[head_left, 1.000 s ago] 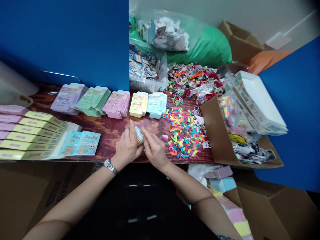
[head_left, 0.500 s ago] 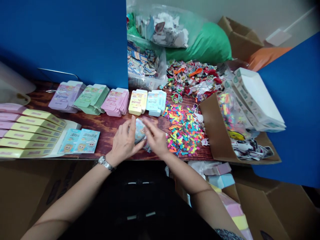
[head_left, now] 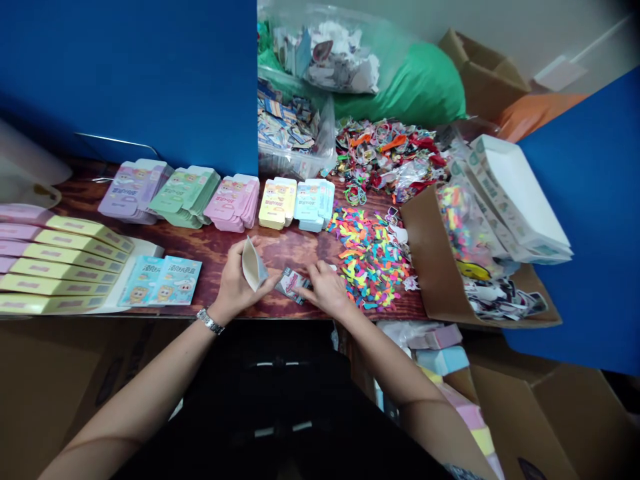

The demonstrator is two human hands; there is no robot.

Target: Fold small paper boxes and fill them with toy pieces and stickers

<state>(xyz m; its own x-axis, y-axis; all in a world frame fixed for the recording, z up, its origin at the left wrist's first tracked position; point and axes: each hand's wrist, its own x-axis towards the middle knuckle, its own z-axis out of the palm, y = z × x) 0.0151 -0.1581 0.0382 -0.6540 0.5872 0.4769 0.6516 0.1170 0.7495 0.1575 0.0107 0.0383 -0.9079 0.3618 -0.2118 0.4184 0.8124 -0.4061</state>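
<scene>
Yellow boxes lying in rows at far left, two blue boxes lying flat beside them. Left hand curling closed around carton, its mouth gaping. Printed packet lying on table. Right hand holding fingers half bent, thumb overlapping packet's edge; cannot tell whether gripping. Colourful pieces lying heaped just beyond.

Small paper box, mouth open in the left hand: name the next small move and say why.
Probably lift the small, dark, flat printed packet with the right hand: its fingers are at the packet's edge on the reddish-brown wooden table, while the left hand holds the small, pale paper box with its mouth open.
</scene>
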